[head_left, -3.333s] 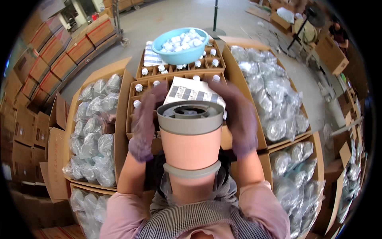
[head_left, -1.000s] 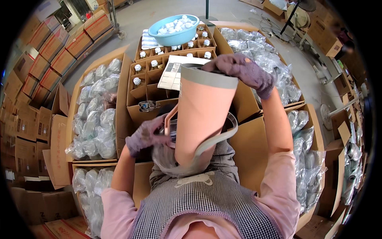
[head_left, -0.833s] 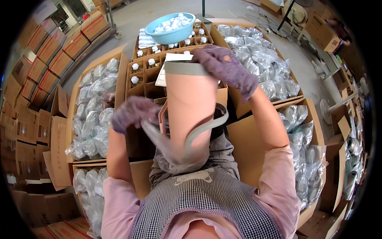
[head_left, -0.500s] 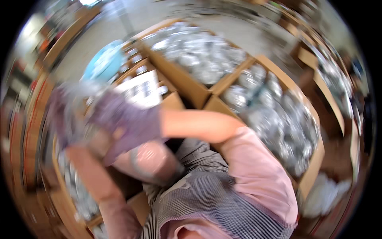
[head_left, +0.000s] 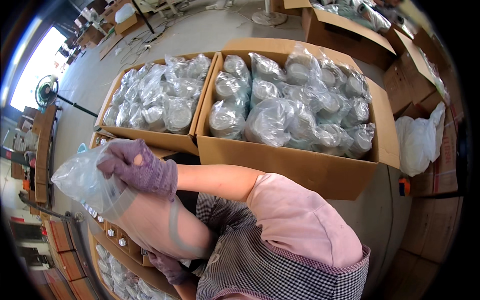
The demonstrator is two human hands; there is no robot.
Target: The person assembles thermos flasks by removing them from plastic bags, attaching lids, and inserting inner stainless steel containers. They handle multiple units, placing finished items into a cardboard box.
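A grey-purple knit glove covers my right hand (head_left: 142, 169), its fingers closed on the gathered plastic of a clear bag (head_left: 82, 182). A bulge of the bag puffs out to the left of my fist. Below, a long pink rounded thing (head_left: 165, 225) with a pale grey band shows through clear plastic, slanting toward my lap; I cannot make out its kind. My left hand (head_left: 170, 267), gloved alike, is low beside its underside, with its fingers largely hidden. Close by on the left, silver-capped bottles (head_left: 116, 236) stand in a divided carton.
Two open cartons, a left one (head_left: 194, 142) and a larger right one (head_left: 280, 157), hold several plastic-wrapped round items. Another batch of wrapped items (head_left: 117, 275) lies at lower left. A white plastic bag (head_left: 422, 140) rests by stacked boxes at right. A fan (head_left: 46, 91) stands far left.
My view has turned, and the cartons now sit straight ahead. My hands, formerly together and blurred at the left, are apart: the left has dropped low while the right grips the bag.
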